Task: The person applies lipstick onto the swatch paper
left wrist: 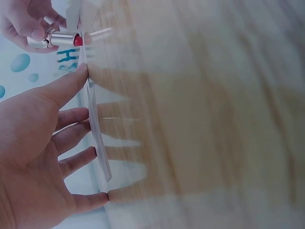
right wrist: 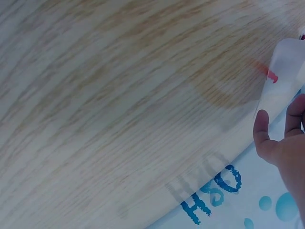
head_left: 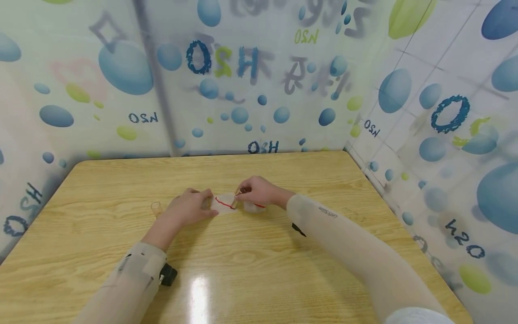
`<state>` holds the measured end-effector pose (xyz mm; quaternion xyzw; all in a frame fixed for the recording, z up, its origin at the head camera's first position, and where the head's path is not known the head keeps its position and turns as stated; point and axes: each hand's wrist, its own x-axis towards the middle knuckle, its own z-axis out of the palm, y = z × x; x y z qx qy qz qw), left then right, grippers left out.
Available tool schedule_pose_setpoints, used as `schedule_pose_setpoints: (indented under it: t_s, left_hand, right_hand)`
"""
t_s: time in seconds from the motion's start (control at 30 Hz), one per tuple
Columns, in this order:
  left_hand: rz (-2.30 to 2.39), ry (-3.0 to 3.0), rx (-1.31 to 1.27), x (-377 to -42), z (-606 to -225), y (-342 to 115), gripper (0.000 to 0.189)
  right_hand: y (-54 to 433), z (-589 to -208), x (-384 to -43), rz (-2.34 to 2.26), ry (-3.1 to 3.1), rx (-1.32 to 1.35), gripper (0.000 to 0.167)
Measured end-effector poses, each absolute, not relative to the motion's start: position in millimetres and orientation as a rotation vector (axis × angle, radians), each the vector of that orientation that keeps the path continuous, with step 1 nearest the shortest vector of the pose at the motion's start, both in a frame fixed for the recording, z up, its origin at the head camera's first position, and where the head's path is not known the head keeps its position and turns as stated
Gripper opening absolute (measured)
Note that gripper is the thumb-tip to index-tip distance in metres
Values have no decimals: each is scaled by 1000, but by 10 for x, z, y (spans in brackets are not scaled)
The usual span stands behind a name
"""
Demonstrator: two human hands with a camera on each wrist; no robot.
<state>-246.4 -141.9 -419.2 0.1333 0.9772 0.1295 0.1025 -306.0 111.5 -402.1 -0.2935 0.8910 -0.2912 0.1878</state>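
Note:
A white paper strip (head_left: 221,208) lies on the table, bearing a wavy red line; its right end curls up in the right wrist view. My left hand (head_left: 190,208) rests on the strip's left part, fingers spread and fairly straight, with fingertips pressing at the paper in the left wrist view. Over the strip's middle, my right hand (head_left: 256,191) pinches a lipstick (left wrist: 64,39) with a shiny metallic case. The lipstick's red tip touches down at the strip, at the end of the red line. Another red mark (right wrist: 273,77) shows on the curled end.
The wooden table (head_left: 243,270) has a glossy top that reflects light. Behind it stands a wall (head_left: 259,99) with blue and green drop patterns, and another closes the right side. A thin loop (head_left: 155,205) appears left of my left hand.

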Motion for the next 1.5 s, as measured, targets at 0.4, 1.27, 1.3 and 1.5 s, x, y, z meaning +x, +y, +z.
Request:
schedule_pose_setpoints:
  t_s: [0.4,1.27,1.3,1.5]
  left_hand:
    - [382,2870,417,-2438,-4179,-1386,69]
    - [557,3002,534,-1969,-3880,-1660,42]
    - [535,3005,534,-1927,-3888,-1680,41]
    - [398,3004,553,-1759,-3973,-1772,40]
  right_hand:
    - [1225,-3995,-2973,-1006,2571,-720,22]
    - [682,-4051,-2489,-1763,2314,-376,25]
    - [645,-4066,-2460,-1781,2305,-349,26]
    - [430,-4121,-2335,-1879,2198,-245,25]
